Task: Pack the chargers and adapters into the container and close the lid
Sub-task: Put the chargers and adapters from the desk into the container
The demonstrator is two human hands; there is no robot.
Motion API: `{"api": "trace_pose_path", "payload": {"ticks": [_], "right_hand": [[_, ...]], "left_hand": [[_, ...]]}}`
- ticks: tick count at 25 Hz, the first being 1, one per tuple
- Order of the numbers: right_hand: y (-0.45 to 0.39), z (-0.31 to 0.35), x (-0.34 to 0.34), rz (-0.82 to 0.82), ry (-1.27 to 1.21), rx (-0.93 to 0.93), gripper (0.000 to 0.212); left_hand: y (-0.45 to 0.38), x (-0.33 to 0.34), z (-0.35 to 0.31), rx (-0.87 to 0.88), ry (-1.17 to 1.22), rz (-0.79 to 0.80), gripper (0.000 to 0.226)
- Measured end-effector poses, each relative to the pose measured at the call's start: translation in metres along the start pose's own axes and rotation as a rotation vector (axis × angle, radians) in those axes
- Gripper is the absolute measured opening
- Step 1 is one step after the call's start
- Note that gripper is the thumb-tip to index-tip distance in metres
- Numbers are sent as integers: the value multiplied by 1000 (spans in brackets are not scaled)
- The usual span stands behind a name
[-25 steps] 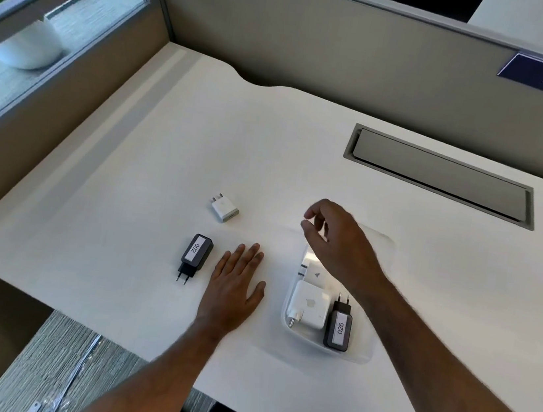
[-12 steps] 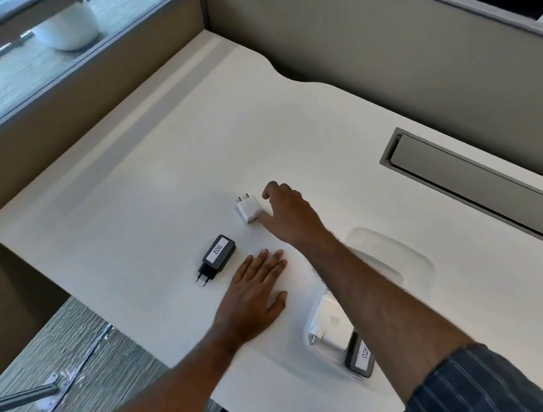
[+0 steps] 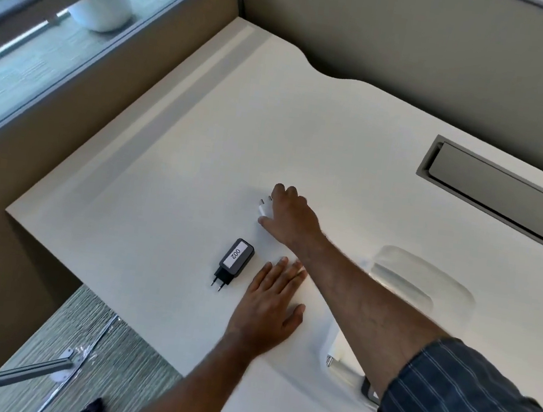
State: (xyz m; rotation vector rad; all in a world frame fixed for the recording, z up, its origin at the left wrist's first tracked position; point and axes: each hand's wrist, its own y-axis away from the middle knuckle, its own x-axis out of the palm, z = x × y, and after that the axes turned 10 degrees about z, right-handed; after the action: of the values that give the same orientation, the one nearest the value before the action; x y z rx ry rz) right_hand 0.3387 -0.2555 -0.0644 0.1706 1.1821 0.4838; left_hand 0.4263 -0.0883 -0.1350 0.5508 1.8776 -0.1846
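Observation:
My right hand [image 3: 291, 217] reaches across the white desk and closes around a small white adapter [image 3: 262, 209]; only its prongs and one edge show past my fingers. Nearer to me, my left hand [image 3: 270, 306] lies flat on the desk, fingers apart, holding nothing. Just left of it lies a black charger [image 3: 235, 259] with a white label reading 002. The clear container [image 3: 425, 288] sits at the right, partly hidden under my right forearm. A white charger [image 3: 341, 363] and a dark one [image 3: 368, 389] lie inside it.
A grey cable hatch [image 3: 506, 195] is set into the desk at the far right. A partition wall [image 3: 422, 46] runs along the back. A window with a white pot [image 3: 100, 10] is at the left. The desk's front edge [image 3: 108, 284] drops to the floor.
My right hand left the container, crossed to the white adapter and has now closed over it. My left hand stayed flat. The camera swung left.

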Motion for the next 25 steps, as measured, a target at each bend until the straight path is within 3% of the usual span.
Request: {"api": "trace_pose_path", "payload": {"ticks": [10, 18, 25], "right_hand": [[31, -6, -35, -66, -202, -15, 44], [121, -30, -97, -194, -251, -57, 45], [198, -66, -107, -296, -313, 2, 51]], "left_hand": [[1, -2, 0, -15, -20, 21, 61], [2, -6, -2, -25, -16, 33, 61], [2, -7, -2, -8, -18, 27, 63]]}}
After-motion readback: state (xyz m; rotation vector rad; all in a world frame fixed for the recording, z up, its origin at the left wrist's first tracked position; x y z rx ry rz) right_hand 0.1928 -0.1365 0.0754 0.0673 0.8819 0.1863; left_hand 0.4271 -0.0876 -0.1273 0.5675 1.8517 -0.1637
